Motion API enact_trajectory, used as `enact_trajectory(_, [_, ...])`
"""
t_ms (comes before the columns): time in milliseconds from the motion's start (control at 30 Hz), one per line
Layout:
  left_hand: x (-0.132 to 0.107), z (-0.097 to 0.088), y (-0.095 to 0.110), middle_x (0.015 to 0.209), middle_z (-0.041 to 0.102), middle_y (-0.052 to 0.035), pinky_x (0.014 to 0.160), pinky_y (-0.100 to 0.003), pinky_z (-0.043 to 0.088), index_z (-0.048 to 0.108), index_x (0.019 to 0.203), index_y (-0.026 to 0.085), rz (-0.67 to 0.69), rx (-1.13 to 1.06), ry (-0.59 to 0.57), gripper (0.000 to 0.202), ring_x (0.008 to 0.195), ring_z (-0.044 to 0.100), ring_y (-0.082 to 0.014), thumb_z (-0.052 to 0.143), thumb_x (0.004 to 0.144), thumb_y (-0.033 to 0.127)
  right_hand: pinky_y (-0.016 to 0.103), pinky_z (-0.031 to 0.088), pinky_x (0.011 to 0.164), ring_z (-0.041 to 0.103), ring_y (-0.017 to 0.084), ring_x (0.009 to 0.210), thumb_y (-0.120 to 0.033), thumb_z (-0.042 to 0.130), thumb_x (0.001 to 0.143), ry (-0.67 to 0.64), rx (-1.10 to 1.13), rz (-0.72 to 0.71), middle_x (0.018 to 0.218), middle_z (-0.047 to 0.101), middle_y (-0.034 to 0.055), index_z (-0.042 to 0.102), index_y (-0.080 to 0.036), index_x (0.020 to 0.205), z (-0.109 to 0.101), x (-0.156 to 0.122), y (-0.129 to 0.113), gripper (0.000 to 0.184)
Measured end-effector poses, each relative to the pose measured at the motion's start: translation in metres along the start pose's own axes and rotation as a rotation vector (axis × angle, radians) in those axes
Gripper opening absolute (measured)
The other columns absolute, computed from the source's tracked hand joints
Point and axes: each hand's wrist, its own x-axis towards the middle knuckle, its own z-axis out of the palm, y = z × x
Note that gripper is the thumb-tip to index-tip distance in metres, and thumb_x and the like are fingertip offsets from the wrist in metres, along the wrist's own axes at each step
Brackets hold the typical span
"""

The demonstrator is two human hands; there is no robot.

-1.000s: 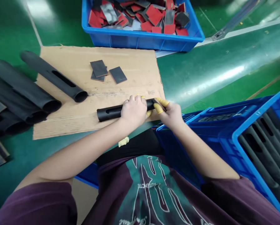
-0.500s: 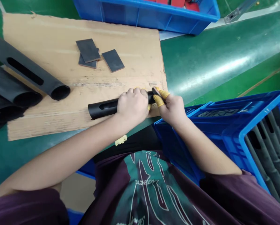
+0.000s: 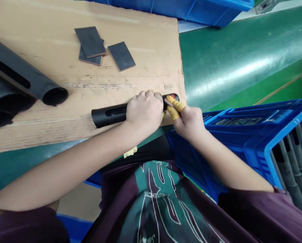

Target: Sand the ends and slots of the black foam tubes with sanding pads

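Smooth black tube (image 3: 108,116) with a faint sheen lies on scuffed brown cardboard (image 3: 151,72), near matt dark pads (image 3: 121,56), glossy blue plastic crate (image 3: 238,143) and shiny green worktop (image 3: 232,67).

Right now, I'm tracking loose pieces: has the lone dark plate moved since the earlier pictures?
No; the view shifted, but against the cardboard the lone dark plate keeps its place, right of the two overlapping plates.

A green table (image 3: 242,50) stretches toward two o'clock, bearing a white streak of light (image 3: 242,76); green floor (image 3: 287,83) shows at three o'clock.
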Motion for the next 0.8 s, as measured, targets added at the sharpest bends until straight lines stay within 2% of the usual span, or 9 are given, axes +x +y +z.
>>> enact_trajectory(133, [0.001, -0.001, 0.000, 0.117, 0.068, -0.0143, 0.092, -0.038, 0.052, 0.062, 0.123, 0.015, -0.010, -0.002, -0.009, 0.033, 0.114, 0.063, -0.0290, 0.059, 0.091, 0.025, 0.041, 0.060, 0.075, 0.075, 0.028, 0.081, -0.042, 0.044, 0.096, 0.042, 0.026, 0.034, 0.096, 0.080, 0.0133, 0.073, -0.019, 0.129, 0.000, -0.001, -0.002, 0.049])
enact_trajectory(233, [0.001, -0.001, 0.001, 0.117, 0.068, -0.0127, 0.091, -0.038, 0.052, 0.063, 0.123, 0.018, -0.008, -0.002, -0.019, 0.032, 0.113, 0.063, -0.0278, 0.056, 0.092, 0.024, 0.044, 0.059, 0.074, 0.074, 0.030, 0.076, -0.043, 0.046, 0.095, 0.005, 0.042, 0.061, 0.090, 0.079, 0.0150, 0.072, -0.017, 0.130, -0.001, -0.004, -0.002, 0.051])
enact_trajectory(300, [0.001, 0.000, 0.001, 0.117, 0.068, -0.0132, 0.092, -0.038, 0.051, 0.063, 0.124, 0.018, -0.016, -0.007, -0.010, 0.033, 0.114, 0.062, -0.0283, 0.057, 0.092, 0.024, 0.045, 0.059, 0.077, 0.074, 0.031, 0.081, -0.045, 0.048, 0.095, -0.024, 0.073, 0.060, 0.090, 0.078, 0.0144, 0.072, -0.018, 0.130, -0.002, -0.001, -0.001, 0.050])
enact_trajectory(400, [0.001, 0.002, 0.001, 0.116, 0.067, -0.0138, 0.093, -0.039, 0.050, 0.063, 0.124, 0.017, -0.023, -0.036, 0.009, 0.034, 0.116, 0.060, -0.0295, 0.058, 0.091, 0.025, 0.042, 0.059, 0.079, 0.074, 0.030, 0.088, -0.045, 0.047, 0.097, 0.009, 0.083, 0.048, 0.091, 0.078, 0.0118, 0.071, -0.021, 0.130, -0.002, 0.004, -0.001, 0.047])
enact_trajectory(533, [0.001, 0.005, 0.001, 0.113, 0.067, -0.0119, 0.093, -0.039, 0.048, 0.065, 0.121, 0.019, -0.025, -0.105, 0.035, 0.030, 0.116, 0.060, -0.0292, 0.055, 0.093, 0.024, 0.038, 0.059, 0.073, 0.073, 0.026, 0.078, -0.044, 0.046, 0.098, 0.045, 0.022, 0.043, 0.078, 0.076, 0.0108, 0.072, -0.018, 0.129, 0.000, 0.002, -0.004, 0.048])
enact_trajectory(700, [0.001, 0.005, 0.001, 0.115, 0.067, -0.0139, 0.095, -0.038, 0.047, 0.064, 0.124, 0.015, -0.010, -0.118, 0.030, 0.033, 0.120, 0.058, -0.0299, 0.055, 0.093, 0.022, 0.039, 0.058, 0.073, 0.074, 0.028, 0.082, -0.044, 0.047, 0.097, 0.037, -0.010, 0.028, 0.079, 0.076, 0.0123, 0.076, -0.016, 0.120, -0.002, 0.008, -0.007, 0.046])
enact_trajectory(800, [0.001, 0.005, 0.000, 0.115, 0.068, -0.0143, 0.094, -0.038, 0.046, 0.065, 0.123, 0.015, -0.011, -0.141, 0.027, 0.032, 0.120, 0.059, -0.0290, 0.049, 0.095, 0.017, 0.039, 0.057, 0.067, 0.072, 0.027, 0.071, -0.044, 0.045, 0.098, -0.004, -0.076, 0.008, 0.073, 0.074, 0.0132, 0.077, -0.016, 0.118, -0.006, 0.007, -0.010, 0.047])
